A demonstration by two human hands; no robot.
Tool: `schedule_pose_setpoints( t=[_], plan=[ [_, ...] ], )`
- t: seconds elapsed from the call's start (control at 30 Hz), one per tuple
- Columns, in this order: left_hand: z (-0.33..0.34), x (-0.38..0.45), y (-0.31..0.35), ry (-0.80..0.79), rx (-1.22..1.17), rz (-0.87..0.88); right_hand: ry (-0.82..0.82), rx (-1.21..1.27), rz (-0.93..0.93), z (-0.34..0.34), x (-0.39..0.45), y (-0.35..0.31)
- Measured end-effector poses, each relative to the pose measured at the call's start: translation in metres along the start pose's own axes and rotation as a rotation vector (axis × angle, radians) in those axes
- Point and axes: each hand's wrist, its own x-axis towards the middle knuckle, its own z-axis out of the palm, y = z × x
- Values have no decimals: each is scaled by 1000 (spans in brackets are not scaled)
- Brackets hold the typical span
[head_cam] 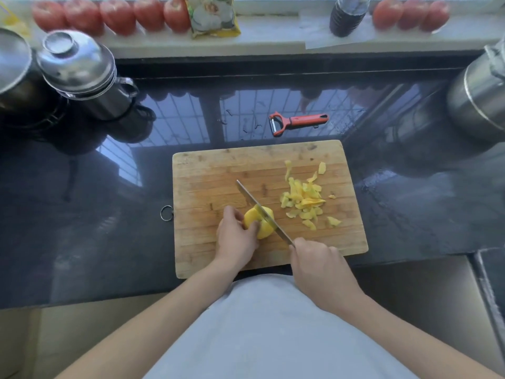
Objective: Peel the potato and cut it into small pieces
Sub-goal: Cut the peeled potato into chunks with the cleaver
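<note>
Nearest to my view I note a pale apron or shirt front [273,332] filling the bottom of the picture, with both bare forearms reaching out from it toward 12 o'clock. My right hand [319,266] is curled tight around the handle of a knife [262,212]; the handle itself is hidden inside the fist, and the blade runs up toward 11 o'clock, lying across the top of the potato [261,221]. My left hand [236,233] grips the potato from its 9 o'clock side, fingers and thumb bent round it. The potato is peeled, yellow, and sits on the cutting board [205,187], slightly toward 6 o'clock of the board's middle. I cannot tell how deep the blade has entered. At 3 o'clock of the potato, apart from it, lies a loose heap of yellow peelings [304,198], all on the board. A metal ring [166,213] hangs at the board's 9 o'clock edge. The board rests on a dark glossy counter [82,214]. Beyond the board at 12 o'clock, on the counter, lies a red peeler [297,123], untouched. At 10 o'clock stand stacked steel pots [79,72]; at 2 o'clock, another steel pot [481,94]. Along the far ledge I record rows of tomatoes [109,16], a printed packet [213,16] and a dark bottle [347,16].
</note>
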Motion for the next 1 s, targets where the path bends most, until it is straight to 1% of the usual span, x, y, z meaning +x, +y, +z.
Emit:
schedule_pose_setpoints(
  t=[0.23, 0.4, 0.5, 0.83, 1.0],
  plan=[
    [5, 4, -8, -16, 19, 10, -62, 4, 28, 0, 1, -3],
    [7, 1, -5, -12, 58, 37, -127, -80, 70, 4, -1, -6],
    [8, 3, -8, 8, 66, 49, -150, -108, 65, 5, 1, -8],
    [10, 8, -9, 7, 80, 35, -163, -127, 62, 9, 10, -8],
    [11, 10, -9, 6, 72, 22, -155, -83, 90, 20, 23, -5]
  ],
)
